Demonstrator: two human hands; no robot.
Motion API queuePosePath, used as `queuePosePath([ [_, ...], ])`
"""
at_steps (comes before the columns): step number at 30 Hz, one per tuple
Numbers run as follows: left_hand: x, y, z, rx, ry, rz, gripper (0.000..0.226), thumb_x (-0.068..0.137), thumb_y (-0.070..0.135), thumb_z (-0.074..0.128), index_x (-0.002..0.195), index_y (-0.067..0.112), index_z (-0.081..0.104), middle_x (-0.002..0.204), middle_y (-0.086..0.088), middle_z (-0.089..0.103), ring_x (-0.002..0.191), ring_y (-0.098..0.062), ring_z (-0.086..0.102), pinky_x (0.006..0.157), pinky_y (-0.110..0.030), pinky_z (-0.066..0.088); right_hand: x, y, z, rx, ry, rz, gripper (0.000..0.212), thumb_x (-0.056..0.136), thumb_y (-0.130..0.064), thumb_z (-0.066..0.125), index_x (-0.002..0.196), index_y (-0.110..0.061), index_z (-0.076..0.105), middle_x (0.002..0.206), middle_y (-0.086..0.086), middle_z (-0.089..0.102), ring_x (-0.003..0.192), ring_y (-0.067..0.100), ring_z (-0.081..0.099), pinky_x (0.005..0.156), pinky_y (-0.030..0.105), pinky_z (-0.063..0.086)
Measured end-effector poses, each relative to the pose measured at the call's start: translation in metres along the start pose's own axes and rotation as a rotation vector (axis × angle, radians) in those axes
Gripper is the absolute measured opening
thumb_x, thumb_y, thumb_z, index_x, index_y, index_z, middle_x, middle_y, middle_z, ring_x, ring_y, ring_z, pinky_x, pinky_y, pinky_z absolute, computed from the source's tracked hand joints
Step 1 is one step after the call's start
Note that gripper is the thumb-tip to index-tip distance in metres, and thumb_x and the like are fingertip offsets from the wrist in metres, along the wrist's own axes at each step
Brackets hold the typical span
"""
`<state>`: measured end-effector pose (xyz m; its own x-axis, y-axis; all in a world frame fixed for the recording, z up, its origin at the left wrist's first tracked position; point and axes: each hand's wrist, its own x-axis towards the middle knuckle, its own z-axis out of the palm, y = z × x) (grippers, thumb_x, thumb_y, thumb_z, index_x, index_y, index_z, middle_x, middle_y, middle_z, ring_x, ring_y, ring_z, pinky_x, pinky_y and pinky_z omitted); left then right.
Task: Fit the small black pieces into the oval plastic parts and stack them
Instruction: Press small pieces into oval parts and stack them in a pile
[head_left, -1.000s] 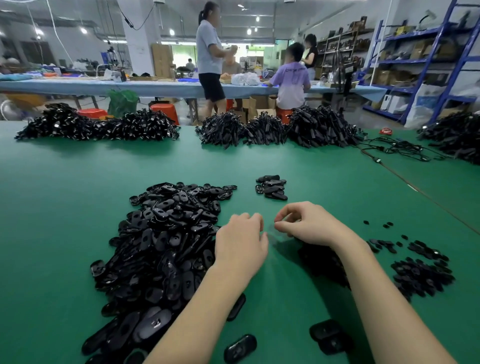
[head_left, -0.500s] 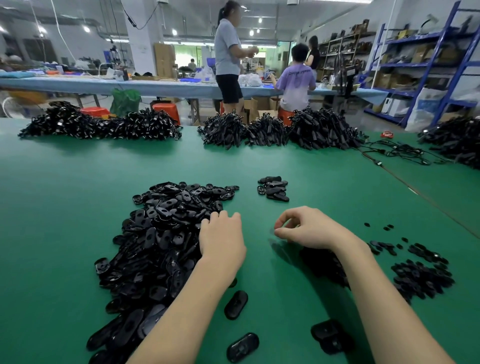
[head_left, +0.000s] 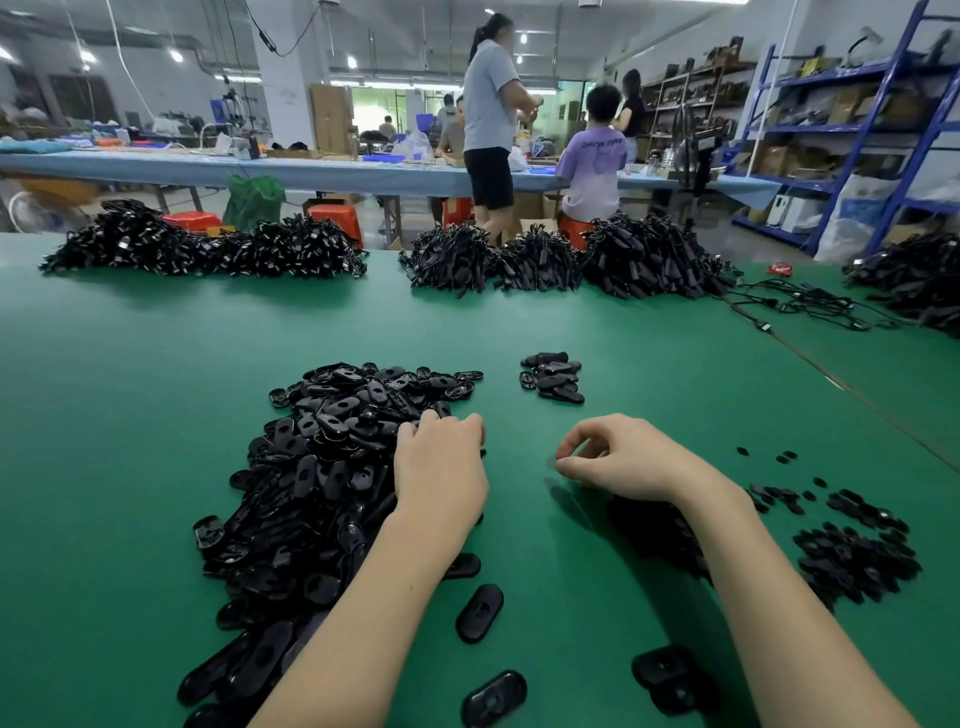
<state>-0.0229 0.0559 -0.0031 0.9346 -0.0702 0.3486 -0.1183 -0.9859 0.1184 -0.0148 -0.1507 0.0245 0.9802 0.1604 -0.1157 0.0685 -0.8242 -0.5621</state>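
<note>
Loose oval plastic parts (head_left: 479, 613) are seen lying singly on the green counter (head_left: 130, 415) at the near edge, between the two forearms. Further in, a large heap of oval parts (head_left: 322, 467) is spread across the left of centre, and the left hand (head_left: 441, 467) is laid on its right flank, fingers (head_left: 431, 418) curled down into the pile; whether a part is gripped cannot be told. The right hand (head_left: 623, 457) is held just above the counter to the right, thumb and forefinger pinched together, though what is pinched is too small to be made out. Small black pieces (head_left: 852, 551) are scattered in a low pile at the right. Beyond the hands, a small stack of finished parts (head_left: 553, 376) is set. Bundles of black cables (head_left: 644, 260) are heaped along the far edge.
</note>
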Motion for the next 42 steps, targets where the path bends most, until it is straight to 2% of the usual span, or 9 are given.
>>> queuePosePath([
  [6, -0.004, 0.002, 0.002, -0.16, 0.016, 0.047, 0.024, 0.098, 0.02, 0.046, 0.119, 0.028, 0.056, 0.11, 0.004, 0.062, 0.106, -0.02, 0.054, 0.081, -0.031, 0.04, -0.001, 0.001, 0.001, -0.004, 0.001, 0.006, 0.006, 0.09, -0.04, 0.07, 0.091, -0.035, 0.07, 0.09, -0.014, 0.074, 0.087, 0.007, 0.068, 0.077, 0.026, 0.052],
  [12, -0.002, 0.0, 0.002, -0.151, -0.191, 0.068, 0.021, 0.096, 0.029, 0.054, 0.116, 0.028, 0.062, 0.116, 0.001, 0.055, 0.113, -0.021, 0.053, 0.086, -0.033, 0.043, -0.001, -0.001, 0.001, -0.01, -0.002, 0.011, 0.007, 0.09, -0.041, 0.07, 0.092, -0.034, 0.07, 0.091, -0.013, 0.073, 0.087, 0.007, 0.068, 0.077, 0.025, 0.051],
  [17, -0.003, -0.001, 0.006, -0.166, -0.083, 0.033, 0.024, 0.095, 0.018, 0.053, 0.118, 0.025, 0.055, 0.107, 0.002, 0.063, 0.108, -0.023, 0.051, 0.086, -0.032, 0.041, -0.003, -0.002, 0.0, -0.021, -0.004, 0.014, 0.006, 0.091, -0.041, 0.069, 0.092, -0.035, 0.069, 0.093, -0.014, 0.073, 0.087, 0.006, 0.067, 0.077, 0.024, 0.05],
  [28, -0.005, -0.005, 0.009, -0.216, 0.08, 0.0, 0.018, 0.1, 0.023, 0.046, 0.113, 0.026, 0.058, 0.101, 0.004, 0.061, 0.095, -0.02, 0.057, 0.076, -0.031, 0.045, -0.005, -0.004, -0.003, -0.025, 0.001, 0.023, 0.007, 0.091, -0.039, 0.069, 0.092, -0.033, 0.07, 0.085, -0.015, 0.073, 0.086, 0.006, 0.068, 0.073, 0.024, 0.049],
  [32, -0.002, 0.008, 0.002, -0.576, 0.165, -0.023, 0.015, 0.095, 0.019, 0.054, 0.103, 0.028, 0.063, 0.087, 0.008, 0.062, 0.079, -0.015, 0.062, 0.07, -0.03, 0.047, -0.005, -0.002, -0.008, -0.091, 0.053, 0.066, 0.005, 0.09, -0.039, 0.068, 0.09, -0.034, 0.068, 0.081, -0.017, 0.071, 0.084, 0.006, 0.067, 0.076, 0.027, 0.052],
  [35, -0.002, 0.025, -0.001, -1.037, 0.029, -0.14, 0.022, 0.095, 0.013, 0.055, 0.099, 0.032, 0.067, 0.07, 0.012, 0.059, 0.055, -0.016, 0.064, 0.058, -0.024, 0.049, -0.008, -0.001, -0.013, -0.253, 0.126, 0.149, 0.004, 0.088, -0.04, 0.066, 0.09, -0.036, 0.066, 0.094, -0.019, 0.07, 0.096, 0.012, 0.065, 0.083, 0.031, 0.053],
  [36, -0.004, 0.03, -0.001, -1.165, -0.041, -0.196, 0.025, 0.096, 0.013, 0.055, 0.099, 0.033, 0.069, 0.069, 0.013, 0.057, 0.051, -0.014, 0.064, 0.061, -0.026, 0.053, -0.009, -0.002, -0.014, -0.306, 0.144, 0.181, 0.005, 0.087, -0.039, 0.065, 0.092, -0.037, 0.065, 0.1, -0.016, 0.07, 0.1, 0.015, 0.064, 0.082, 0.031, 0.051],
  [39, -0.009, 0.039, 0.004, -1.463, -0.194, -0.336, 0.029, 0.098, 0.006, 0.053, 0.102, 0.025, 0.074, 0.081, 0.003, 0.05, 0.052, -0.004, 0.061, 0.081, -0.038, 0.062, -0.012, -0.004, -0.016, -0.402, 0.151, 0.273, 0.016, 0.086, -0.031, 0.064, 0.101, -0.036, 0.066, 0.111, -0.006, 0.069, 0.103, 0.022, 0.064, 0.077, 0.029, 0.046],
  [42, -0.01, 0.041, 0.005, -1.603, -0.266, -0.424, 0.031, 0.094, -0.005, 0.053, 0.099, 0.017, 0.075, 0.091, -0.006, 0.049, 0.065, -0.008, 0.064, 0.076, -0.029, 0.061, -0.013, -0.006, -0.015, -0.427, 0.132, 0.337, 0.026, 0.086, -0.022, 0.062, 0.11, -0.03, 0.067, 0.115, -0.001, 0.068, 0.103, 0.025, 0.063, 0.076, 0.029, 0.045],
])
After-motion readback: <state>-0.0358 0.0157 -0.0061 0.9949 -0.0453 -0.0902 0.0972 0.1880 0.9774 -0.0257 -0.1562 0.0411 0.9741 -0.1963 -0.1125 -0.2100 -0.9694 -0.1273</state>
